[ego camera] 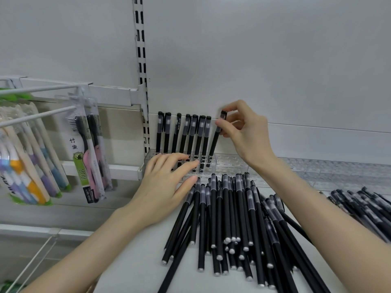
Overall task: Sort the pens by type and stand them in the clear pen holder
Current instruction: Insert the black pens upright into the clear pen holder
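A clear pen holder with rows of round holes stands at the back of the white shelf. Several black capped pens stand upright in its left end. My right hand pinches one more black pen near its cap, its tip down in a hole just right of the standing row. My left hand rests flat on the holder's left front, fingers spread, holding nothing. A large pile of black pens lies on the shelf in front of the holder.
A second heap of black pens lies at the far right. Packaged toothbrushes hang on white hooks to the left. A slotted metal upright runs up the back wall. The white shelf edge is near me.
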The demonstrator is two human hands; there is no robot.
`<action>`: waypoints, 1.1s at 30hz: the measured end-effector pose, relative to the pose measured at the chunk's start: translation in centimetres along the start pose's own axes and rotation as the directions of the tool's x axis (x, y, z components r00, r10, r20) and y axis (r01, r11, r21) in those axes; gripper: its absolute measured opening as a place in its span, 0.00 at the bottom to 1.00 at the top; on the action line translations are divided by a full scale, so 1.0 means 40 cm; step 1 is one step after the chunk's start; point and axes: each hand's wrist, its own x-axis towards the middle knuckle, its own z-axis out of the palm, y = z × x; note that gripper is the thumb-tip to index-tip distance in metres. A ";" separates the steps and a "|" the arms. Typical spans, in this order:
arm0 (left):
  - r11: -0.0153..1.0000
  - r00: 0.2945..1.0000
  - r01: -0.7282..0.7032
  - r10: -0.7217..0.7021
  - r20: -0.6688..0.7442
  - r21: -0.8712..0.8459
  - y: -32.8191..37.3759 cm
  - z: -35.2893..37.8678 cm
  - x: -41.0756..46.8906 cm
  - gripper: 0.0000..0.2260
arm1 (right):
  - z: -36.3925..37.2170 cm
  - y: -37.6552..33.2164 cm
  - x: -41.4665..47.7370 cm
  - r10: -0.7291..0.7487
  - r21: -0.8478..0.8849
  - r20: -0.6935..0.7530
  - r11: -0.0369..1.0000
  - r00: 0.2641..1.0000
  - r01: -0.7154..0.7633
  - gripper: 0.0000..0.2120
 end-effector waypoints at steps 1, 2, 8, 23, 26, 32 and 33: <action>1.000 1.000 0.001 -0.001 0.000 -0.002 -0.001 0.000 0.000 0.19 | -0.001 -0.001 0.003 -0.002 0.000 0.020 1.000 1.000 0.002 0.07; 1.000 1.000 0.001 -0.001 0.000 -0.003 0.000 0.000 -0.001 0.19 | -0.003 -0.001 0.006 -0.003 -0.005 0.040 1.000 0.999 0.004 0.07; 1.000 1.000 0.006 -0.006 0.010 -0.011 0.001 -0.004 -0.001 0.20 | 0.003 0.005 0.001 0.045 -0.096 0.122 0.995 0.992 -0.033 0.08; 0.978 0.979 0.178 -0.165 0.117 -0.113 0.071 -0.072 -0.002 0.24 | -0.085 -0.066 -0.137 0.158 -0.298 0.229 0.951 0.961 -0.085 0.06; 0.949 0.954 0.276 -0.252 0.164 -0.149 0.118 -0.087 -0.037 0.23 | -0.087 -0.050 -0.198 0.196 -0.375 0.365 0.926 0.910 -0.049 0.08; 0.854 0.850 0.468 -0.364 0.382 -0.227 0.170 -0.079 -0.081 0.30 | -0.087 -0.035 -0.254 0.229 -0.452 0.497 0.891 0.837 0.025 0.18; 0.843 0.847 0.479 -0.371 0.381 -0.244 0.176 -0.076 -0.078 0.29 | -0.086 -0.034 -0.256 0.231 -0.455 0.506 0.890 0.831 0.030 0.19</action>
